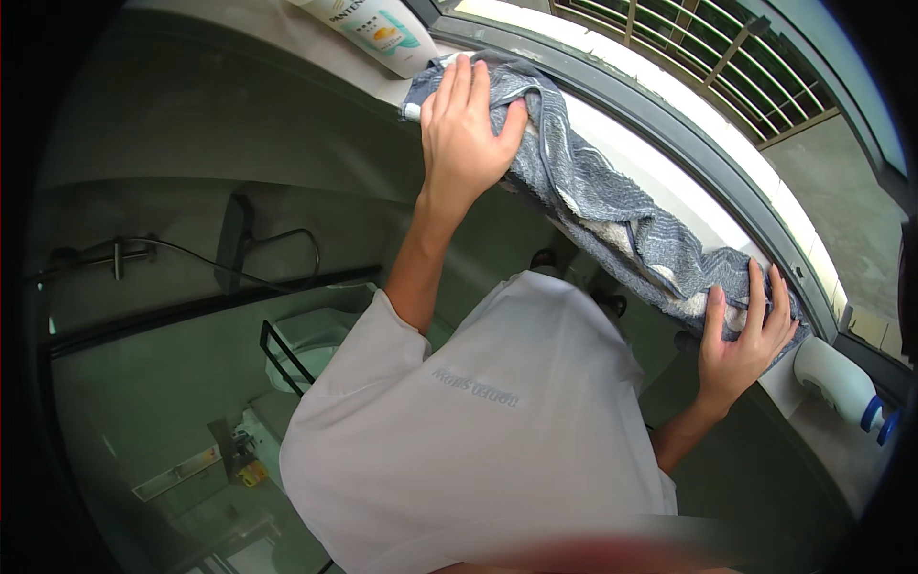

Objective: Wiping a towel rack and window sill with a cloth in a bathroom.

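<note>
A grey-blue towel (pixel 612 201) with white patches lies crumpled and stretched along the window sill, and part of it hangs over the sill's near edge. On its far left end my left hand (pixel 467 139) rests flat, fingers straight and close together, thumb apart. My right hand (pixel 746 340) lies on the towel's right end with its fingers spread. Neither hand is wrapped round the cloth. What lies under the palms is hidden.
A white bottle (pixel 378 33) stands beyond the towel's left end. Another white bottle with a blue cap (pixel 841 387) lies beside its right end. The window frame (pixel 669 124) runs along the far side. A shower hose (pixel 191 256) hangs on the left wall.
</note>
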A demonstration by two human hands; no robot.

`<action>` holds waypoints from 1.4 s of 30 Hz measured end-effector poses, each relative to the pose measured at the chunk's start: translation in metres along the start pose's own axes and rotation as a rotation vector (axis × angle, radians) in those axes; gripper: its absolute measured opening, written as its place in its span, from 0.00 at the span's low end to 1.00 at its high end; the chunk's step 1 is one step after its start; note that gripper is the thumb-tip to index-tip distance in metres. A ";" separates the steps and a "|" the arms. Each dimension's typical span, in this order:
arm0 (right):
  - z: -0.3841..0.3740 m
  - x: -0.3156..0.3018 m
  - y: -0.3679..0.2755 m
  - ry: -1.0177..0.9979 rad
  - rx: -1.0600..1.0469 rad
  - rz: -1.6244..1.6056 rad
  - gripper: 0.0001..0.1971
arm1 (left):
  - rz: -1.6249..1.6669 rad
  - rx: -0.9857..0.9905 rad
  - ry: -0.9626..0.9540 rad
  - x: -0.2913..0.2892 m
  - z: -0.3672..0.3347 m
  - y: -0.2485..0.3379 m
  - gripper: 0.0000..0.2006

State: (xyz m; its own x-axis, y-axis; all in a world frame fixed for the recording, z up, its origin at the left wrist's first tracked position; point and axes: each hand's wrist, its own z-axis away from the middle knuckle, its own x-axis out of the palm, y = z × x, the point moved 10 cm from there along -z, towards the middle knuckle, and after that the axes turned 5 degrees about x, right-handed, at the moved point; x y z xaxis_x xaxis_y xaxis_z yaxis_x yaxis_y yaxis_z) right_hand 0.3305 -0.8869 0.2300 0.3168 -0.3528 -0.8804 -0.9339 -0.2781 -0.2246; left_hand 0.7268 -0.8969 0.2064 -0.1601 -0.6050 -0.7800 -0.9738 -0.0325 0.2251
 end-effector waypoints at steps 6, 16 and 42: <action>0.003 0.005 -0.003 0.059 0.000 0.002 0.27 | 0.018 -0.015 0.023 0.004 -0.003 -0.010 0.33; 0.008 0.004 -0.011 0.161 -0.028 -0.016 0.22 | 0.059 -0.025 0.081 -0.016 0.010 -0.002 0.28; 0.007 0.002 -0.011 0.124 -0.044 -0.007 0.21 | 0.270 0.244 -0.055 0.010 -0.037 0.003 0.41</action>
State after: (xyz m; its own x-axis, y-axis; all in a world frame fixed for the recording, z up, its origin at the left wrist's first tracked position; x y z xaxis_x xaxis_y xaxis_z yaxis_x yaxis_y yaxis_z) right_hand 0.3405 -0.8777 0.2282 0.3435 -0.4582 -0.8198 -0.9245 -0.3184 -0.2094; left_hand 0.7282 -0.9326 0.2211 -0.4182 -0.5218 -0.7436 -0.9042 0.3172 0.2859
